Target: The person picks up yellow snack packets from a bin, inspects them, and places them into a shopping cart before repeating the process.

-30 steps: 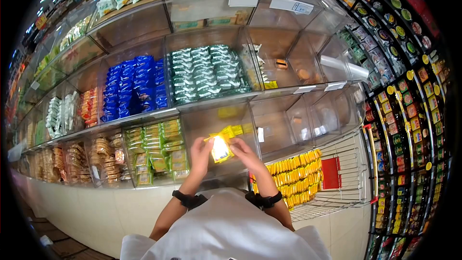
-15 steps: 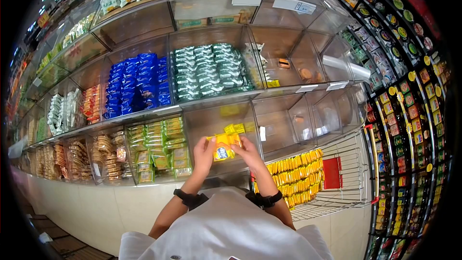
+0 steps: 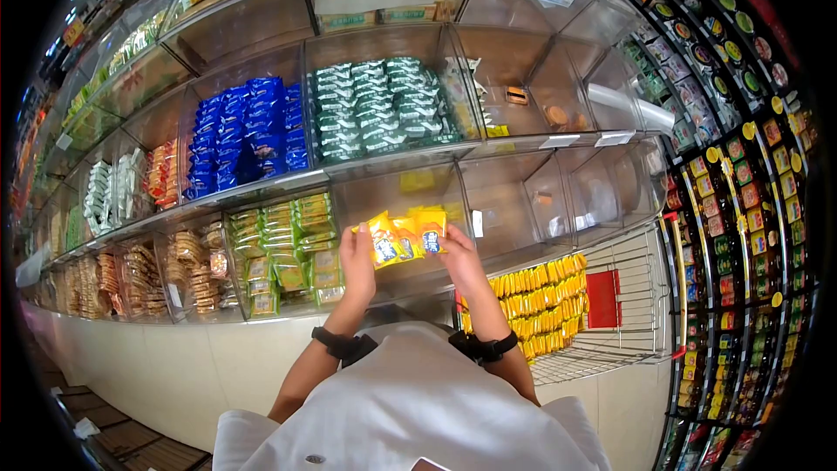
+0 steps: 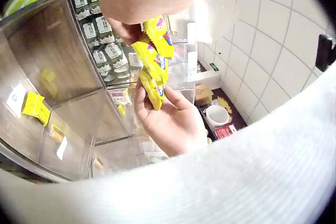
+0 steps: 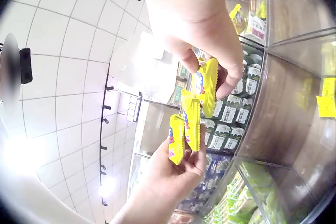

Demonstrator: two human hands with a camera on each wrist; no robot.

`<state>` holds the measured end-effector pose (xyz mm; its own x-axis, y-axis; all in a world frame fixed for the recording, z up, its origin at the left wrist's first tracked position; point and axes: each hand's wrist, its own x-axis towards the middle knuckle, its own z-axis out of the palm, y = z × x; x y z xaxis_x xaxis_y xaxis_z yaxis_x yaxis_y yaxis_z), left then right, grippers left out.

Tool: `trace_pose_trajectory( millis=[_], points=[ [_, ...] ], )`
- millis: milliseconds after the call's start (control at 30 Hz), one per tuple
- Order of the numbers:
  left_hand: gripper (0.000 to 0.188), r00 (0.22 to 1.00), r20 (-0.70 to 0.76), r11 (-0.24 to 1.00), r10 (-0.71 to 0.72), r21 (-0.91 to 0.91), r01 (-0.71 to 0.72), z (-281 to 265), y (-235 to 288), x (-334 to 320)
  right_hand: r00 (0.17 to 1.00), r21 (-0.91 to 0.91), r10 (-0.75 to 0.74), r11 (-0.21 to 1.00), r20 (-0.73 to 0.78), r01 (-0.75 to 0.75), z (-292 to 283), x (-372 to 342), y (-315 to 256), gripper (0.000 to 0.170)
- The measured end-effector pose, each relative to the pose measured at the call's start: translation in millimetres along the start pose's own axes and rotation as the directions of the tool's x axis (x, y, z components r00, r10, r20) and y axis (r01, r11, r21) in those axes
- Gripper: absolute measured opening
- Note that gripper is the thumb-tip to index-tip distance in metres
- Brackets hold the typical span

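Three yellow snack packets (image 3: 404, 239) with blue and white print stand side by side in a row between both hands, in front of a clear bin. My left hand (image 3: 357, 263) grips the left end of the row, thumb in front. At the other end my right hand (image 3: 464, 260) pinches the outermost packet (image 5: 208, 85). The packets overlap along their crimped edges in the left wrist view, where the middle packet (image 4: 150, 60) sits between the two hands. Behind them, another yellow packet (image 4: 35, 108) lies in the bin.
Green-wrapped snacks (image 3: 292, 244) fill the bin on the left. Dark green packs (image 3: 375, 109) and blue packs (image 3: 244, 135) sit one tier up. At the right, a wire cart (image 3: 623, 331) carries rows of yellow packets (image 3: 545, 310). Clear dividers (image 3: 460, 201) separate the bins.
The yellow packets, bunched together before, are now fanned out into a row. My hands have moved apart and slightly up. Glare on the packets has gone.
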<state>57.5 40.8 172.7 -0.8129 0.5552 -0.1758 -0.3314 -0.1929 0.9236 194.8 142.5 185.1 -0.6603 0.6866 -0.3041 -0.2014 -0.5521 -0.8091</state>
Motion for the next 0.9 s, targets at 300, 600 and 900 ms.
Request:
trace_pose_trajectory(
  millis=[300, 600, 900],
  points=[
    [0.020, 1.000, 0.013, 1.000, 0.010, 0.005, -0.010, -4, -7, 4, 1.000, 0.000, -0.017, 1.000, 0.007, 0.017, -4, 3, 0, 0.033],
    [0.025, 0.996, 0.084, 0.993, -0.009, 0.115, 0.000, 15, -7, -1, 0.987, -0.309, 0.058, 0.951, 0.150, -0.009, 11, 5, 11, 0.040],
    [0.045, 0.979, 0.154, 0.962, -0.133, 0.258, 0.090, 16, -8, -4, 0.967, -0.400, 0.126, 0.916, 0.223, -0.027, 12, 0, 4, 0.046]
  ],
)
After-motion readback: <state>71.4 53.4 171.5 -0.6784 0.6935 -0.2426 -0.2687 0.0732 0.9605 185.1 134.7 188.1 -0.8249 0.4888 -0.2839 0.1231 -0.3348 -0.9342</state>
